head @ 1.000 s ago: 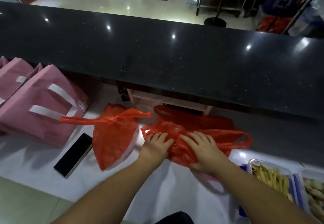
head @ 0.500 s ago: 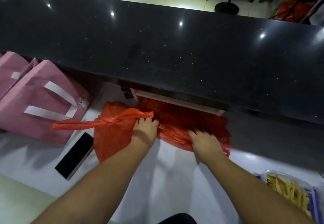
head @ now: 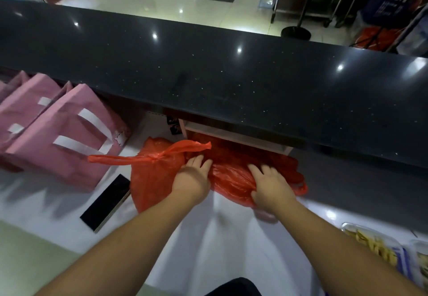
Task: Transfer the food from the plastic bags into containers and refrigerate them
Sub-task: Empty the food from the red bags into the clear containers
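Note:
A flattened red plastic bag (head: 234, 175) lies on the white worktop (head: 208, 249), partly pushed under the small shelf below the black counter. My left hand (head: 193, 175) presses its left part with straight fingers. My right hand (head: 269, 187) lies on its right part, fingers spread, thumb under the bag's near edge. A second red bag (head: 152, 180), knotted at the top, stands just left of my left hand. Two clear containers with food sit at the lower right: one with yellow strips (head: 372, 247), one (head: 421, 265) cut off by the frame edge.
Pink paper bags (head: 62, 138) with white handles lie at the left. A black phone (head: 106, 202) lies flat beside the knotted bag. The raised black counter (head: 231, 82) overhangs the back of the worktop, with a pale wooden shelf (head: 234, 135) beneath it.
Both hands have pushed the flattened red bag away from me, toward and under the shelf. The food containers have slid toward the lower right of the view.

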